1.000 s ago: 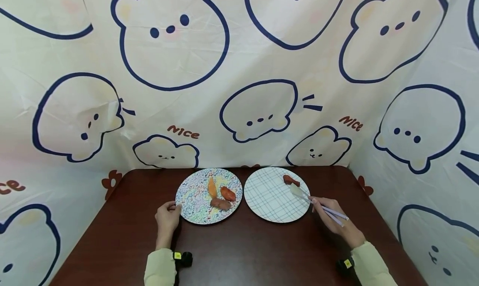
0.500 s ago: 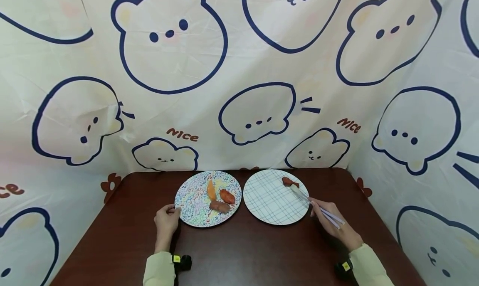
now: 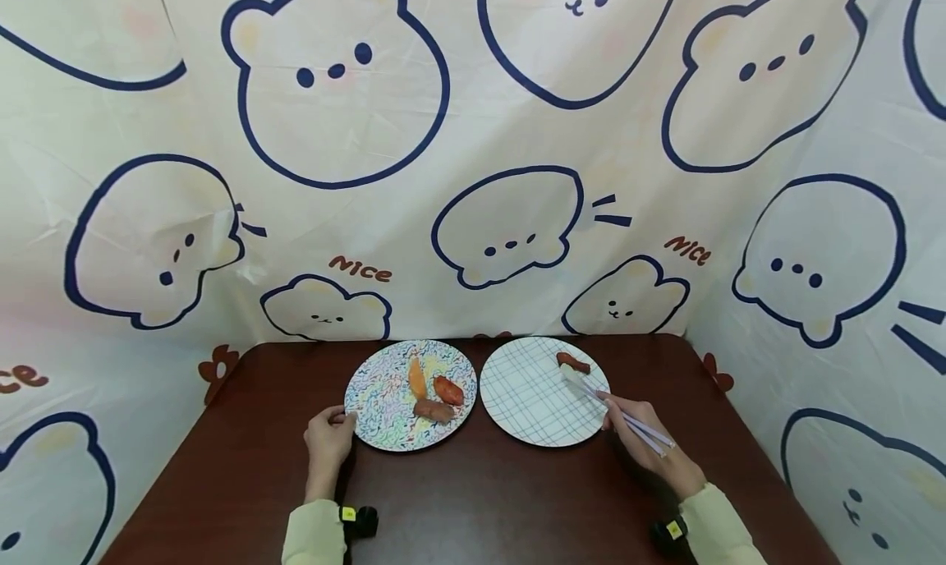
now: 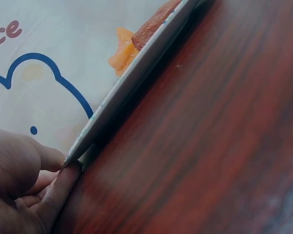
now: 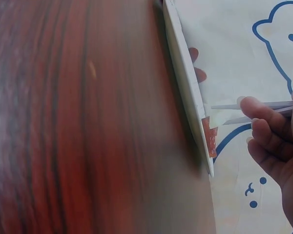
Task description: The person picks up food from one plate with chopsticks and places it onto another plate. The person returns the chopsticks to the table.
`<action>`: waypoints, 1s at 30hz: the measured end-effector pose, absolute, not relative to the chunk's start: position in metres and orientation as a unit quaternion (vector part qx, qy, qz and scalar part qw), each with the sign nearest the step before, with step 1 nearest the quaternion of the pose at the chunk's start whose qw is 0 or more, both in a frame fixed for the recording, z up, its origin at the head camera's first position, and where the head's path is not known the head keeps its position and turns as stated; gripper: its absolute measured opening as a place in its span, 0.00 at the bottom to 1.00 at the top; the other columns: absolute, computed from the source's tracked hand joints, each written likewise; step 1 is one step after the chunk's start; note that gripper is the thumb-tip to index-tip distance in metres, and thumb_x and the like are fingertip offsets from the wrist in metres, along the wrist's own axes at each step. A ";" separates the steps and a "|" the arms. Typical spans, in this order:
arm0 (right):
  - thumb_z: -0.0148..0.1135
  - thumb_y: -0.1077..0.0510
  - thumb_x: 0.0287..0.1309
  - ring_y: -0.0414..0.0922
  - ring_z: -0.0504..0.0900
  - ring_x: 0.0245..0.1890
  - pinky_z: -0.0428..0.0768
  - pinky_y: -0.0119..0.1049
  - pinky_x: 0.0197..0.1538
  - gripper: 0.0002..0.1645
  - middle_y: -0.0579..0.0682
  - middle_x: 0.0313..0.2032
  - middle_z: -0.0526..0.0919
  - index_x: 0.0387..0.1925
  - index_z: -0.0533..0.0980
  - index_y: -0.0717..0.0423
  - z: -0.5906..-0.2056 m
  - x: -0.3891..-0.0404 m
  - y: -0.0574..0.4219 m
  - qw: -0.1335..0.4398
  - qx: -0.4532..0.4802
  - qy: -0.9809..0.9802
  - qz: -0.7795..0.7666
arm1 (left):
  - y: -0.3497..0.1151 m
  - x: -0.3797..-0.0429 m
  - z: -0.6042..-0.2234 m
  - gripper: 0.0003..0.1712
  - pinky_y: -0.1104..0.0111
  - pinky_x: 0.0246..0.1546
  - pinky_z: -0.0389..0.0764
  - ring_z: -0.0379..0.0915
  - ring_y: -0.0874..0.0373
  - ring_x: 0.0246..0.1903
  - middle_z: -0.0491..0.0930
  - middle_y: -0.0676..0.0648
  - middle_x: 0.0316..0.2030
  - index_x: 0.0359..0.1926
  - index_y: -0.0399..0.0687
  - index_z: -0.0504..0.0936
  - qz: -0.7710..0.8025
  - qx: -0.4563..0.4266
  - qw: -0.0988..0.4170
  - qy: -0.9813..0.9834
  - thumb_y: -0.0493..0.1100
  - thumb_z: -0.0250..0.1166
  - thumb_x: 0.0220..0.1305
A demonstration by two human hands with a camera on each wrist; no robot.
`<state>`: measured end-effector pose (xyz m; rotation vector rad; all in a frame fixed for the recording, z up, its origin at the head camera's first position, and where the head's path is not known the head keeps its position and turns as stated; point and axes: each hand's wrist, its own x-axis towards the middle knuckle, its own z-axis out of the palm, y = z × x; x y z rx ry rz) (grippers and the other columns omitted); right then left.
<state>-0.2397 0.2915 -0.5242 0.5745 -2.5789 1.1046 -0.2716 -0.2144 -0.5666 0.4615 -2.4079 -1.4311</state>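
My left hand [image 3: 328, 442] pinches the near-left rim of a round plate with a multicoloured squiggle pattern [image 3: 377, 401]; the left wrist view shows the thumb above the rim and a finger under it. On that plate lie an orange strip [image 3: 417, 378], a reddish-orange piece [image 3: 447, 390] and a brown sausage-like piece [image 3: 433, 411]. My right hand [image 3: 643, 438] holds pale lilac chopsticks [image 3: 643, 427] over a white plate with a blue-green grid [image 3: 517, 392]. A small whitish piece [image 3: 569, 374] is at their tips, beside a reddish-brown food piece [image 3: 573, 362].
The two plates stand side by side near the back of a dark brown wooden table [image 3: 473, 499]. Behind it and at both sides hangs a pale cloth [image 3: 510, 310] with bear outlines. Each wrist wears a small black camera, one at the left cuff [image 3: 359, 521].
My right hand, chopsticks and the whitish piece have shifted slightly left. The reddish-brown piece beside them looks turned. My left hand stays at its plate's rim.
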 end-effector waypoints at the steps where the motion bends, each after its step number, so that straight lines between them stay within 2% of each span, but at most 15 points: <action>1: 0.41 0.54 0.71 0.31 0.61 0.13 0.64 0.27 0.17 0.21 0.42 0.22 0.78 0.46 0.77 0.64 -0.525 -0.239 0.291 0.143 0.206 -0.890 0.380 | -0.214 -0.271 -0.567 0.21 0.60 0.29 0.76 0.77 0.48 0.33 0.77 0.35 0.38 0.52 0.32 0.75 -0.497 0.161 0.151 -0.839 0.44 0.58 0.64; 4: 0.42 0.56 0.71 0.31 0.64 0.15 0.67 0.27 0.19 0.20 0.41 0.22 0.78 0.45 0.77 0.65 -0.525 -0.240 0.288 0.154 0.229 -0.885 0.375 | -0.213 -0.271 -0.568 0.21 0.59 0.30 0.76 0.77 0.48 0.34 0.78 0.36 0.38 0.51 0.33 0.76 -0.493 0.163 0.154 -0.841 0.44 0.58 0.64; 10: 0.42 0.56 0.71 0.31 0.65 0.16 0.69 0.27 0.21 0.20 0.42 0.21 0.78 0.37 0.80 0.62 -0.523 -0.242 0.281 0.164 0.242 -0.879 0.377 | -0.214 -0.272 -0.566 0.20 0.59 0.31 0.76 0.76 0.47 0.35 0.78 0.36 0.38 0.51 0.33 0.76 -0.498 0.162 0.162 -0.837 0.44 0.59 0.64; 16: 0.43 0.54 0.71 0.31 0.67 0.18 0.69 0.27 0.23 0.22 0.38 0.22 0.77 0.44 0.79 0.65 -0.524 -0.237 0.278 0.159 0.235 -0.885 0.371 | -0.214 -0.271 -0.566 0.20 0.61 0.29 0.76 0.76 0.48 0.33 0.78 0.37 0.37 0.50 0.33 0.77 -0.494 0.169 0.154 -0.839 0.44 0.59 0.63; 20: 0.43 0.54 0.71 0.30 0.68 0.18 0.69 0.27 0.23 0.22 0.39 0.21 0.78 0.48 0.77 0.66 -0.522 -0.237 0.276 0.160 0.235 -0.885 0.369 | -0.214 -0.272 -0.566 0.20 0.64 0.27 0.74 0.75 0.50 0.32 0.77 0.38 0.36 0.50 0.33 0.77 -0.494 0.168 0.154 -0.839 0.44 0.60 0.63; 23: 0.43 0.55 0.71 0.31 0.65 0.17 0.68 0.27 0.22 0.21 0.43 0.24 0.79 0.42 0.79 0.64 -0.519 -0.239 0.275 0.160 0.244 -0.881 0.372 | -0.214 -0.273 -0.564 0.20 0.64 0.26 0.74 0.75 0.49 0.32 0.78 0.38 0.36 0.50 0.33 0.77 -0.494 0.166 0.163 -0.838 0.44 0.60 0.63; 27: 0.43 0.55 0.71 0.31 0.60 0.15 0.65 0.27 0.20 0.21 0.45 0.24 0.80 0.39 0.80 0.63 -0.516 -0.240 0.273 0.150 0.242 -0.881 0.377 | -0.214 -0.273 -0.563 0.19 0.63 0.27 0.74 0.75 0.48 0.33 0.78 0.37 0.37 0.50 0.33 0.77 -0.493 0.162 0.166 -0.839 0.43 0.60 0.63; 30: 0.43 0.53 0.71 0.31 0.59 0.14 0.64 0.27 0.18 0.22 0.45 0.24 0.80 0.40 0.80 0.62 -0.517 -0.240 0.272 0.138 0.226 -0.888 0.376 | -0.213 -0.271 -0.564 0.19 0.63 0.26 0.74 0.75 0.48 0.33 0.78 0.36 0.37 0.50 0.32 0.77 -0.494 0.160 0.160 -0.839 0.42 0.59 0.63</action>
